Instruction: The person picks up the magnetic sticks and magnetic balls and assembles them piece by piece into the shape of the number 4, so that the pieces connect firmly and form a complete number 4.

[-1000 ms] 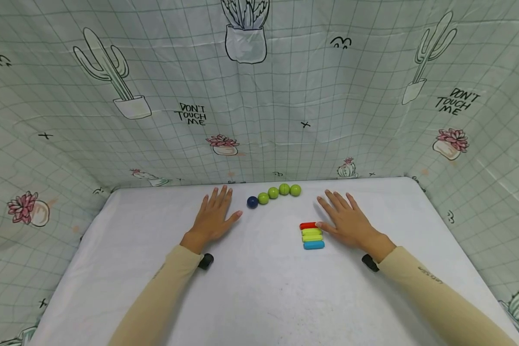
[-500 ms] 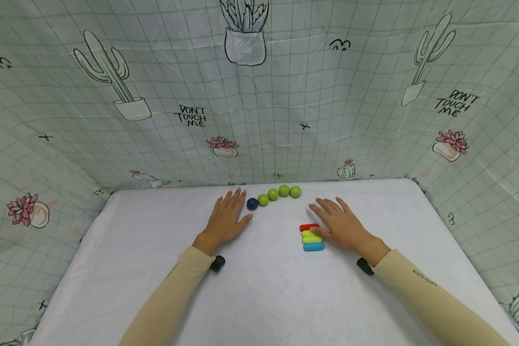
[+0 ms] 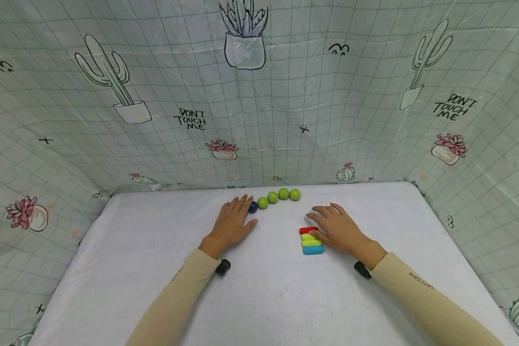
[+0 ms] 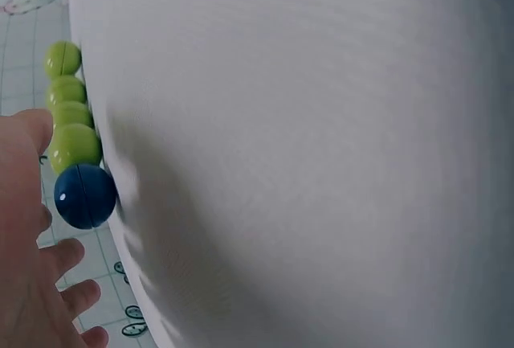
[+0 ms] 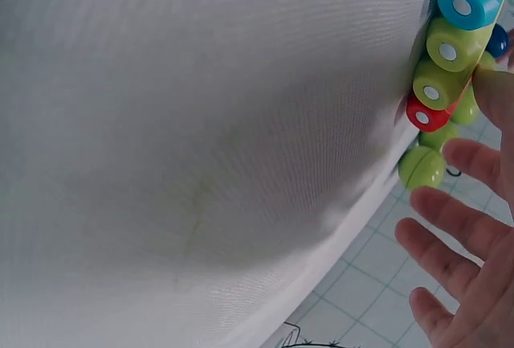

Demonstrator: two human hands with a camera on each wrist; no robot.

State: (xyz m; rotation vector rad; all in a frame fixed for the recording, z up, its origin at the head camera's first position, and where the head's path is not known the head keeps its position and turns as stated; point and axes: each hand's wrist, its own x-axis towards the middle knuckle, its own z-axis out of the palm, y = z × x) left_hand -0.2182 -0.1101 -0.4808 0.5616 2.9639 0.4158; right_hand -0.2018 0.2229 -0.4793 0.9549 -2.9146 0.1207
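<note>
My left hand [image 3: 228, 225] hovers over the white table with its fingers spread, just left of a dark blue ball [image 3: 253, 207] that its fingers partly cover. Several green balls [image 3: 273, 197] continue in a row to the right of it. In the left wrist view no finger is curled round the blue ball [image 4: 85, 196]. My right hand [image 3: 340, 230] has loosely bent fingers, its thumb over a row of short coloured sticks: one red [image 3: 307, 230], two yellow-green [image 3: 312, 243], one light blue [image 3: 313, 250]. Whether the thumb touches them I cannot tell.
A white cloth covers the table [image 3: 268, 302]. Behind its far edge hangs a grid-patterned curtain [image 3: 268, 105] with cactus drawings, which also runs along both sides. The balls lie close to that far edge.
My left hand has moved right, up to the blue ball. My right hand has shifted slightly left and bent its fingers more. Balls and sticks stay in place.
</note>
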